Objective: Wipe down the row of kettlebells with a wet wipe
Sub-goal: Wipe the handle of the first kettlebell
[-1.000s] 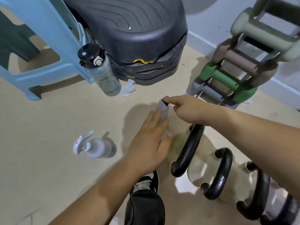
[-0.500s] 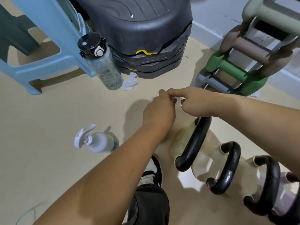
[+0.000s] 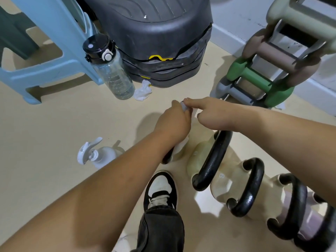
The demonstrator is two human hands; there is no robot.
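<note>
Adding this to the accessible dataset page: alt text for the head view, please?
Both hands, the left hand and right hand, pinch a small white wipe above a row of cream kettlebells with black handles on a beige floor. A spray bottle, a clear water bottle and a dumbbell rack stand around them.

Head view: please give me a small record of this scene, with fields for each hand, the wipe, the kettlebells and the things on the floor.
left hand: closed on wipe
right hand: pinching wipe
wipe: small, white, held between both hands
kettlebells: row on floor, black handles, below right arm
floor items: water bottle, crumpled tissue, spray bottle
</note>
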